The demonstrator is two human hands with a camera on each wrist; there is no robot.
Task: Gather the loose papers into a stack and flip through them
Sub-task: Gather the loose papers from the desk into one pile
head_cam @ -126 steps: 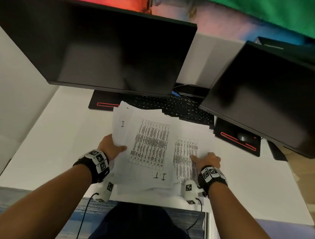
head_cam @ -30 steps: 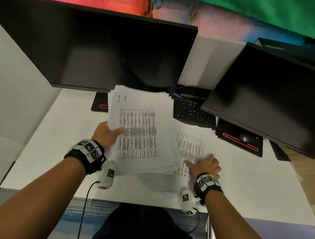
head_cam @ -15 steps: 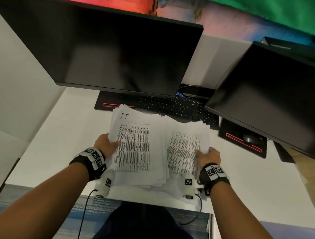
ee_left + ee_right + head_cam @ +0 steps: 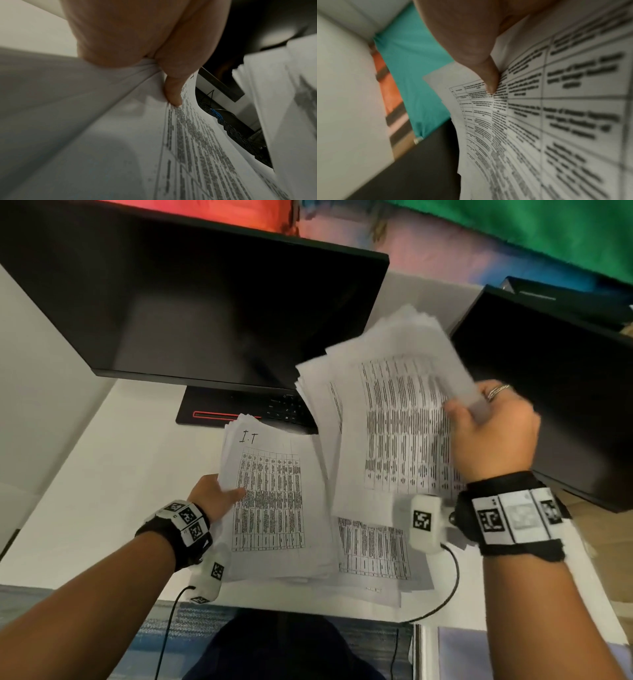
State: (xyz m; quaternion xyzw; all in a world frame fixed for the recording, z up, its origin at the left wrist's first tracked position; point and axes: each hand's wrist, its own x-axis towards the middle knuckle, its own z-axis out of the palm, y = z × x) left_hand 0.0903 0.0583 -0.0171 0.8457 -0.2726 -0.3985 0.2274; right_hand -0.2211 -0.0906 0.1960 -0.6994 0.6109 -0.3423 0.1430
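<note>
While my left hand (image 4: 215, 498) pinches the left edge of the paper stack (image 4: 274, 501) marked "I.T" on the white desk (image 4: 113, 474), my right hand (image 4: 493, 436) grips a raised, fanned bundle of sheets (image 4: 394, 412) above more loose pages (image 4: 373, 553) beside the keyboard (image 4: 284, 409).

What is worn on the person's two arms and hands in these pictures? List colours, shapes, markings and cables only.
Both forearms are bare, with no sleeves. Each wrist carries a black band with white square tiles printed with black coded markers. Under each wrist hangs a rounded white camera pod bearing one such marker, with a thin black cable trailing from it. The right hand wears a silver ring.
</note>
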